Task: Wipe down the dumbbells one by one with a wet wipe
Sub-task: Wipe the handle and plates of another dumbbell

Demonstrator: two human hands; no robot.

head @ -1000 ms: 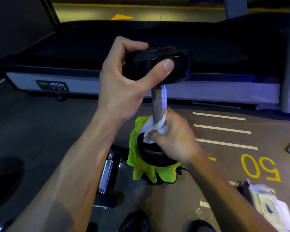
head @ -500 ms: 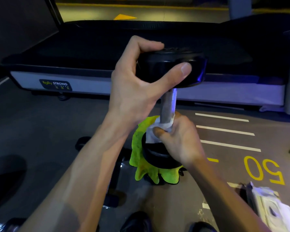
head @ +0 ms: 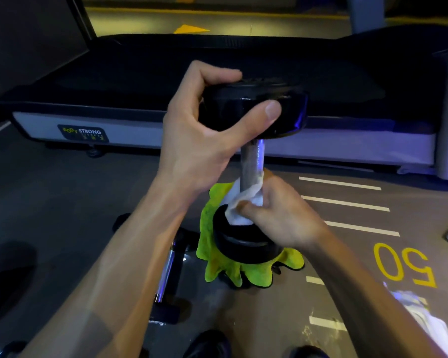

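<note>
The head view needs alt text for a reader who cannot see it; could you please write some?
A left hand holds a black dumbbell upright by its top weight while the right hand wraps a white wet wipe around its metal handle. Below lie a lime-green cloth and another dumbbell on the floor.

We are seeing a treadmill lying across the twelve o'clock side, with a "BODY STRONG" label at ten o'clock. A green cloth is lying on the grey floor at the centre. White lines and a yellow "50" are showing at three o'clock. Black shoes are showing at six o'clock.
</note>
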